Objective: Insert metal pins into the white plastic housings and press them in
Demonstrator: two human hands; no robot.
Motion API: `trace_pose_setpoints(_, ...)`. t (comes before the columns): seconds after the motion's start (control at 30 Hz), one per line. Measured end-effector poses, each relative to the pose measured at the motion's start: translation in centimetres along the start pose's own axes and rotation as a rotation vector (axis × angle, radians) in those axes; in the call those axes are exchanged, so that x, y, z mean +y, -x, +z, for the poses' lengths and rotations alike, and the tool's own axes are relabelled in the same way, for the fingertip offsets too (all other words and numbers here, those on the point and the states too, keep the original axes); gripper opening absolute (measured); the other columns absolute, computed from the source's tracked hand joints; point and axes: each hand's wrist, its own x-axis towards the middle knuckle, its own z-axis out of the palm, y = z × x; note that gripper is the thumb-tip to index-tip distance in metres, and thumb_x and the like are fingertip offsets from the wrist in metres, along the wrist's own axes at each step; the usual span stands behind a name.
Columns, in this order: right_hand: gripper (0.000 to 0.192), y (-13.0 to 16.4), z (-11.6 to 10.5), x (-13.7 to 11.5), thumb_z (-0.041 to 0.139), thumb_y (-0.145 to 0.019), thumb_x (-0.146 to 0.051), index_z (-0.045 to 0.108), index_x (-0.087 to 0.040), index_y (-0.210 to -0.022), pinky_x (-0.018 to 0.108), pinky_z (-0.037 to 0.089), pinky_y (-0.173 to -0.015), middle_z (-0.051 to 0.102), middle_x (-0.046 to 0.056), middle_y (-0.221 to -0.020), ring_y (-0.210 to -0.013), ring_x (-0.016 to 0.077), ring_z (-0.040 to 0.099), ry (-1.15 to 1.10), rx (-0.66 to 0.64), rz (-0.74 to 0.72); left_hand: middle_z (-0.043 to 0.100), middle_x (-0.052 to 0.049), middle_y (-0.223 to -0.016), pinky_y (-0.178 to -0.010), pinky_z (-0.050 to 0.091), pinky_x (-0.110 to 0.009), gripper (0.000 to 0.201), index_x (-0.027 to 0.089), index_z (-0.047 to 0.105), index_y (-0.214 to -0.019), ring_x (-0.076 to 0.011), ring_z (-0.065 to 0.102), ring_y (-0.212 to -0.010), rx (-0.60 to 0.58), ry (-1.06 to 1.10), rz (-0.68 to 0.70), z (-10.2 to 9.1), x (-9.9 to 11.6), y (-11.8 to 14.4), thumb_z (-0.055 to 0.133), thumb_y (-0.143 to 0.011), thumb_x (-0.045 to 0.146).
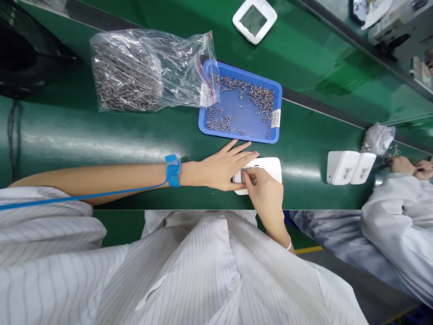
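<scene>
Your green bench [101, 135] carries a blue tray [275, 101] just beyond your hands, a screw bag [135, 72] far left, two white housings [350, 168] right.

White plastic device housing [267, 168], rounded corners, lying flat on the green counter [101, 135], just below the blue tray; its left half is covered, dark opening showing there.

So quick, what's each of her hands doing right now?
Left hand: open, fingers spread flat on the white device, steadying it.
Right hand: fingertips pinched together on the device's near edge; whether they grip anything cannot be told.
</scene>
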Motion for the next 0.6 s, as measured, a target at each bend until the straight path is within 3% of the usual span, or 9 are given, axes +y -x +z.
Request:
trace_pose_setpoints(0.3, 0.023, -0.3, -0.31, -0.33, 0.051, -0.099, -0.036, 0.07, -0.022, -0.099, 0.027, 0.03, -0.056, 0.075, 0.001, -0.085, -0.071, 0.0163, 0.068, 0.055, -0.067, 0.013, 0.036, -0.015, -0.159, -0.125, 0.002, -0.051, 0.079, 0.004, 0.029, -0.153, -0.0356, 0.015, -0.153, -0.003, 0.002, -0.007, -0.18, 0.09, 0.01, 0.045, -0.096, 0.055)
trace_pose_setpoints(0.6, 0.031, -0.38, -0.36, -0.52, 0.04, -0.103, -0.032, 0.069, -0.022, -0.109, 0.03, 0.022, -0.052, 0.075, 0.005, -0.08, -0.059, 0.0183, 0.066, 0.248, -0.131, -0.038, 0.03, -0.014, -0.162, -0.125, 0.002, -0.053, 0.089, 0.005, 0.027, -0.154, -0.0354, 0.013, -0.154, -0.061, 0.006, -0.005, -0.62, -0.08, -0.18, 0.052, -0.091, 0.062)
